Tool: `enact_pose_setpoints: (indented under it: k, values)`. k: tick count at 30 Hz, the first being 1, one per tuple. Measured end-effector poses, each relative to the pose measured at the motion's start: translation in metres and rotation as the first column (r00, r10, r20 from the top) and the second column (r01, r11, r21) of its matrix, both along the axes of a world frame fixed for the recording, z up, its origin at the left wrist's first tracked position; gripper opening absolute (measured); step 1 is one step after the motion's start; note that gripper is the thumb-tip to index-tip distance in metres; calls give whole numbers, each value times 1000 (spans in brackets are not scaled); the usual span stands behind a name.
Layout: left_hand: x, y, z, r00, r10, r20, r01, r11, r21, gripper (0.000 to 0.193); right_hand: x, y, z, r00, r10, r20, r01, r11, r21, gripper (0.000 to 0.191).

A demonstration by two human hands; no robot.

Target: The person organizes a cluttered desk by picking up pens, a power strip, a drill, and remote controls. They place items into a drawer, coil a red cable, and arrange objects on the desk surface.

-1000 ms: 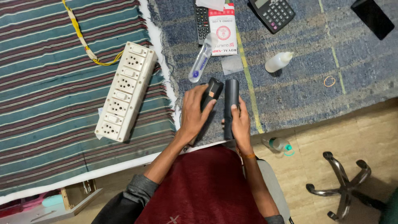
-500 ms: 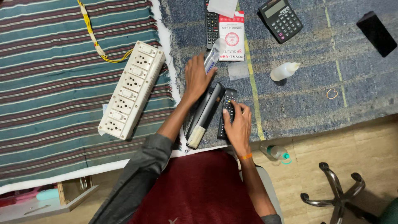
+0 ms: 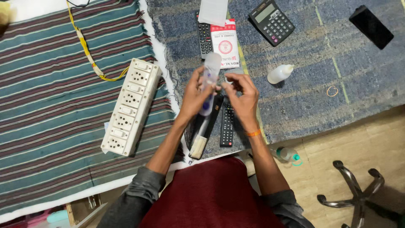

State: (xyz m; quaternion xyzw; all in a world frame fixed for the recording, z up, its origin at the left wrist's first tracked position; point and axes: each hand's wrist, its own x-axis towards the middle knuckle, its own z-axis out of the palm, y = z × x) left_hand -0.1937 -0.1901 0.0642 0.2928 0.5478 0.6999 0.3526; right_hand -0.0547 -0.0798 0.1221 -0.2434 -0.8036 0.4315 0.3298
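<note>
My left hand [image 3: 195, 95] holds a clear plastic tube [image 3: 208, 82] with a blue patch, lifted above the blue mat [image 3: 303, 93]. Beside it my right hand [image 3: 241, 96] has its fingertips at the tube's side; whether it pinches something small I cannot tell. Under the hands lie a black remote control [image 3: 227, 126] with its buttons up and, left of it, a dark brush-like tool [image 3: 201, 141] with a pale end.
A white power strip [image 3: 130, 106] with a yellow cord [image 3: 89, 55] lies on the striped cloth at left. On the mat are a second remote [image 3: 204, 37], a red-and-white packet [image 3: 226, 48], a calculator [image 3: 271, 16], a small white dropper bottle [image 3: 279, 74], a rubber band [image 3: 332, 90] and a phone [image 3: 371, 26]. A chair base [image 3: 358, 192] stands on the floor.
My left hand reached to the tube beside the packet and lifted it. My right hand left the remote and rose to meet the tube. The remote and brush-like tool now lie free.
</note>
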Motion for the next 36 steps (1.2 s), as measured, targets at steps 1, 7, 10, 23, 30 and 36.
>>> enact_pose_setpoints:
  k: [1,7,10,23,30,36]
  values:
    - [6,-4,4,1000,-20,19,20,999,30,64,-2,-6,6,999,49,1,-49,999,23,23]
    - [17,-22,16,943,-130,307,96,988,122,77,0,-15,28,958,287,18,-285,938,198,31]
    - [15,-30,23,880,-231,416,171,969,176,78,7,-8,32,935,349,64,-355,909,218,31]
    - [17,-32,19,714,-409,568,388,907,165,77,29,-25,15,979,198,46,-200,894,402,10]
    - [35,-32,42,740,-421,524,457,887,66,80,36,-14,-29,894,-203,-400,-126,742,-658,8]
    - [53,-33,51,753,-420,506,466,884,40,72,76,-13,-54,895,-299,-330,15,760,-650,10]
